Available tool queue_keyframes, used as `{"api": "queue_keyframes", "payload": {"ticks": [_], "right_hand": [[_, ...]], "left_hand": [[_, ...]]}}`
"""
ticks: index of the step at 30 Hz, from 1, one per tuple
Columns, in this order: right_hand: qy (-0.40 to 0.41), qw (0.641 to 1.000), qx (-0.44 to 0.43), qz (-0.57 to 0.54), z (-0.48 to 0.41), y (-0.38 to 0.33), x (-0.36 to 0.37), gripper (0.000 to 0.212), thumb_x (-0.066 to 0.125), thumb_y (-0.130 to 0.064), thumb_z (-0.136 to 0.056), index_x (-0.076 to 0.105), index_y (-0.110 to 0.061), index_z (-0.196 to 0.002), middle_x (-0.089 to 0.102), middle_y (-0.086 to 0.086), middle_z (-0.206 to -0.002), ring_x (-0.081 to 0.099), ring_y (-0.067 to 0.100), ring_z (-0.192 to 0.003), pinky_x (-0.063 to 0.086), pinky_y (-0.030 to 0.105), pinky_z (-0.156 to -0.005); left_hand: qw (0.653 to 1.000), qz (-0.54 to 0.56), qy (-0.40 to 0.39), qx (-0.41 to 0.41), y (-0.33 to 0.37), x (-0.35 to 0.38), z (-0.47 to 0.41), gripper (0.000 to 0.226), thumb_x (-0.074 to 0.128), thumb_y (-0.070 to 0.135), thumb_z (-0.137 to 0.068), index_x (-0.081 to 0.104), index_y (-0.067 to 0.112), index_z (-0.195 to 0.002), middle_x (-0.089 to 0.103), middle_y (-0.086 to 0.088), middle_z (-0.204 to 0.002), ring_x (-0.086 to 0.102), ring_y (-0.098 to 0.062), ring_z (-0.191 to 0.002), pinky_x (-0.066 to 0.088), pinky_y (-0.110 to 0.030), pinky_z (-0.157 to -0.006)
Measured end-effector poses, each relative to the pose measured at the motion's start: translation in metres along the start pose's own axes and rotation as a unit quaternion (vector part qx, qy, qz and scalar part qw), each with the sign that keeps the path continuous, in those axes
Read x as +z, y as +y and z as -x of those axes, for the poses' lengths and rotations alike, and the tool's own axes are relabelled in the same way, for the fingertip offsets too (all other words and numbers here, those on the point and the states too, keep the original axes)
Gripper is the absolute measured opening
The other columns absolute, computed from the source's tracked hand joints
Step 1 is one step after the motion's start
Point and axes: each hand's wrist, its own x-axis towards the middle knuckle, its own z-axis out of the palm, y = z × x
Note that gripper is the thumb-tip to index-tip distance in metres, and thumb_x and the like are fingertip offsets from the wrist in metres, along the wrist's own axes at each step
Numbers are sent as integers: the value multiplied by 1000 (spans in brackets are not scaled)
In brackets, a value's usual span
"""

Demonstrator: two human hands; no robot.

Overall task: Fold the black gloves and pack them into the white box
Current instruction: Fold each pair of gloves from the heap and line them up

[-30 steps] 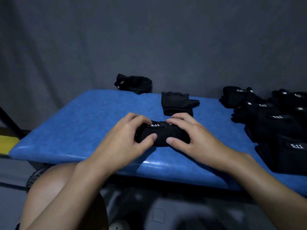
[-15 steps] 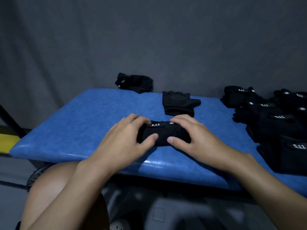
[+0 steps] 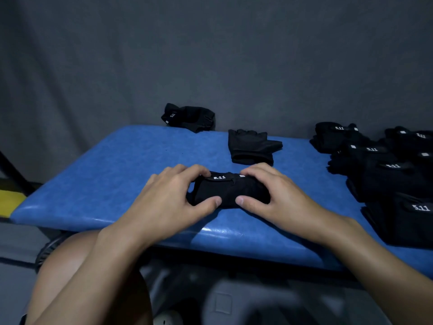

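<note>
folded black fabric glove (image 3: 230,192) is still being gripped at both ends by left hand (image 3: 171,202) and right hand (image 3: 278,198) on blue padded bench (image 3: 105,184); barely shifted, fold apparently being pressed firm.

The folded glove (image 3: 230,191) carries a white "5.11" along its top edge. Behind it to the left, the crumpled glove (image 3: 188,117) shows the same "5.11" turned sideways. To its right, the pile of gloves (image 3: 386,179) bears "5.11" on several pieces, most clearly on the nearest glove (image 3: 407,221).
</note>
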Motion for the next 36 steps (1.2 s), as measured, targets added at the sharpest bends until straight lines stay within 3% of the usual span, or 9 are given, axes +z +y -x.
{"api": "queue_keyframes", "payload": {"ticks": [6,11,17,23,31,36], "right_hand": [[-7,1000,11,11,7,0,-13,58,52,-72,-68,54,-37,-115,49,-24,-108,50,1,-106,42,42,-98],[8,999,-3,38,18,0,-29,76,56,-73,-65,47,-40,-133,40,-30,-124,38,-4,-122,32,35,-109],[22,999,-12,48,16,-4,-19,67,59,-67,-72,52,-37,-132,42,-29,-125,38,0,-122,31,38,-108],[-9,998,11,69,15,1,-16,65,66,-55,-83,44,-34,-141,42,-23,-132,39,3,-126,29,39,-110],[6,992,-48,115,16,-1,-18,62,68,-53,-79,46,-44,-137,30,-22,-148,23,1,-136,22,31,-109],[13,992,-48,114,17,0,-21,56,54,-69,-75,50,-44,-125,40,-33,-128,30,-6,-126,20,23,-101]], "left_hand": [[999,29,-10,11,4,2,0,61,45,80,-65,48,49,-118,50,24,-98,48,1,-100,32,-33,-93],[998,48,-9,31,14,10,-1,61,45,79,-66,46,49,-119,51,23,-102,48,1,-106,32,-35,-99],[998,44,-18,34,15,9,-1,60,43,79,-67,42,50,-119,48,26,-101,46,3,-104,32,-34,-98],[999,18,-31,30,14,10,-2,62,38,80,-69,40,50,-123,46,26,-101,44,1,-104,31,-35,-99],[999,7,-33,39,15,10,-4,61,37,79,-71,38,50,-125,47,24,-102,44,-2,-107,31,-37,-99],[997,17,-47,56,18,14,-11,63,37,80,-71,38,50,-126,49,22,-107,44,-3,-111,31,-39,-101]]}}
